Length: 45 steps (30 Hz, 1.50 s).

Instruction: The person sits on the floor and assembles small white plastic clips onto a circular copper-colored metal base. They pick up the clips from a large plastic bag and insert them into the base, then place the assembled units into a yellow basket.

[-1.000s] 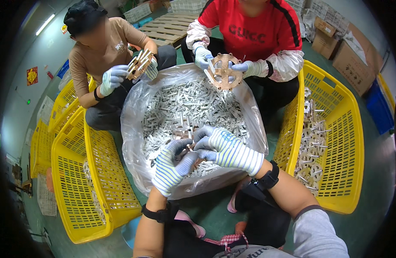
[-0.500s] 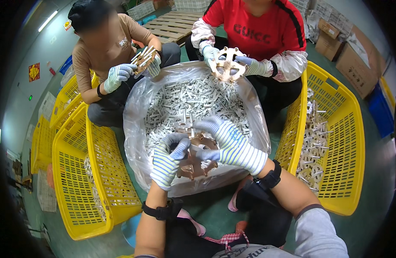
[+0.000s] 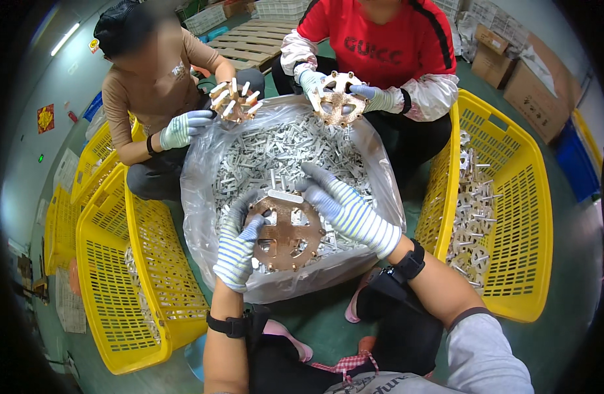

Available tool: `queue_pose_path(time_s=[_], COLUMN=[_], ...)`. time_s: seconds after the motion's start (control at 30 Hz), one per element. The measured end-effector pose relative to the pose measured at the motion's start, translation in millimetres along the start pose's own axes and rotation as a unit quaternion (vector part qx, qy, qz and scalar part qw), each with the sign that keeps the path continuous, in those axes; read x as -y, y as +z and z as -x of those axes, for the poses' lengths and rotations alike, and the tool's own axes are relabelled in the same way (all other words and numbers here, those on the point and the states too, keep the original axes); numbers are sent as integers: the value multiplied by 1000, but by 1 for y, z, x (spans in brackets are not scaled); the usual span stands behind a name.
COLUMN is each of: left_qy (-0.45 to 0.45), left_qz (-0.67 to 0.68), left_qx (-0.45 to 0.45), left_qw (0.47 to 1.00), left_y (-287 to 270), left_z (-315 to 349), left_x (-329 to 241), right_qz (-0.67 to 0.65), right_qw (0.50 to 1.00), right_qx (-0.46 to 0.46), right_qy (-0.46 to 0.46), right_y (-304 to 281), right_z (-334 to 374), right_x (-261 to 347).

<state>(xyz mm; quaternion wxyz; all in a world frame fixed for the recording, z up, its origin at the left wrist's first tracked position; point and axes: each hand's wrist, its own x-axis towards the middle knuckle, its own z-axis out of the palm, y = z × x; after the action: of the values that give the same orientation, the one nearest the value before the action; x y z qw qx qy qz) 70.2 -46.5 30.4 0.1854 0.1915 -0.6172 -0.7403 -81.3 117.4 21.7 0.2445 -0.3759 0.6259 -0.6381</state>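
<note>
My left hand (image 3: 239,243), in a striped glove, grips the left edge of a round brown plate (image 3: 290,231) with cut-out openings and small stubs around its rim, thumb over the face. A white stick (image 3: 285,196) lies across the plate's top edge; another stands upright just behind it. My right hand (image 3: 354,210), gloved alike, hovers at the upper right of the plate with its fingers apart, fingertips close to the stick's right end. Whether they touch it is hard to see. Beneath is a plastic-lined container (image 3: 200,217) full of loose white sticks (image 3: 282,144).
Across the container, one co-worker holds a round plate bristling with sticks (image 3: 236,102); another holds a similar plate (image 3: 341,98) with both hands. Yellow crates (image 3: 538,217) with finished-looking pieces stand at right, more yellow crates (image 3: 108,262) at left. A wooden pallet (image 3: 249,43) lies behind.
The plate has turned its face toward me. My right hand's fingers have come off the plate and spread. The left co-worker's plate has turned, and one of that person's hands has lowered.
</note>
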Motion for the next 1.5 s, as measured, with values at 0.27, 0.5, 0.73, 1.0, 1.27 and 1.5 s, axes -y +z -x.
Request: queue_pose_path(time_s=[0.27,0.5,0.73,1.0,1.27,1.5], left_qy=[46,70,9,24,161,159], left_qz=[-180,-223,-214,-192,-307,-330], left_qx=[102,53,64,28,48,71], left_qw=[977,971,975,981,937,928], left_y=[-2,5,2,2,-5,0], left_z=[5,-1,1,3,-2,0], left_x=[20,33,38,25,35,23], right_qz=[-5,210,461,266,104,-80], right_qw=[993,960,852,932,989,982], right_qx=[81,93,59,76,87,134], right_qy=[-89,-157,-239,-233,-67,109], right_y=[0,16,32,35,25,12], right_z=[2,9,9,8,14,13], right_x=[-9,-1,5,3,-2,10])
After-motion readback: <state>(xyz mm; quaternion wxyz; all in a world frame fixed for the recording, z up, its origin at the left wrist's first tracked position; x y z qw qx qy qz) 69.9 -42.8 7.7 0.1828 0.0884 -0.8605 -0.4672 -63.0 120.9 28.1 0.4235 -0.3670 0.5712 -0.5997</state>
